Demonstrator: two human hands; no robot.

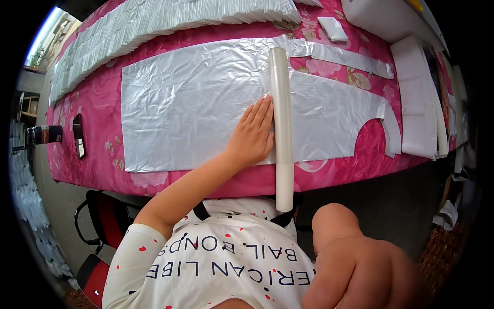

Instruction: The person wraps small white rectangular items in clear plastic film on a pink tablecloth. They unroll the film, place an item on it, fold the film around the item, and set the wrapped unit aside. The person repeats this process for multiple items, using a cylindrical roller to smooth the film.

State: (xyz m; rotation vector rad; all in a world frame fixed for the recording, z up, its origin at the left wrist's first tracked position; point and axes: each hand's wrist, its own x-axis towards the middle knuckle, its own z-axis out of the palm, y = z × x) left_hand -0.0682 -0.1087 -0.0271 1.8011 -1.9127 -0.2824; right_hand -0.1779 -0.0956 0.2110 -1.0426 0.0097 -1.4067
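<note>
A silvery plastic apron point(190, 108) lies spread over the table, with a neck cut-out at its right end and a long strap point(355, 59) on the far side. Across it lies a pale translucent cylinder point(283, 118), like a tube or roll, its near end jutting past the table edge. My left hand point(252, 134) rests flat on the plastic, fingers stretched out, its fingertips and thumb against or right beside the cylinder. Close to the camera at lower right is my bent right hand point(365, 268), raised off the table. Its fingertips are hidden; nothing held shows.
A pink flowered cloth point(149, 180) covers the table. Long rows of folded white packets point(154, 26) line the far side; one white packet point(333, 29) lies apart. At left are a dark phone point(78, 136) and a dark jar point(45, 135). White foam boxes point(416, 98) stand right. A red-black chair point(105, 221) stands near left.
</note>
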